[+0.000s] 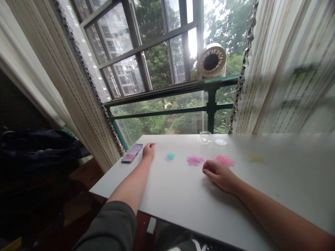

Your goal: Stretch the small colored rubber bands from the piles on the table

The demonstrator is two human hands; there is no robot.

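On the white table (178,191) lie separate little heaps of fine, thin pieces, too small to tell their kind: a teal heap (170,157), a purple heap (194,160), a pink heap (224,160) and a pale yellow heap (256,158). My left hand (149,151) is closed at the far left, beside a faint bluish bit (156,143) on the tabletop. Just in front of the pink heap, my right hand (219,174) has its fingers curled in, thumb near the fingertips. Whatever either hand may hold is hidden or too small to see.
A phone (132,153) lies left of my left hand. At the back edge stand a clear round container (205,138) and a clear lid (220,142). A white fan (212,61) sits above the green railing (172,91) by the window, between curtains.
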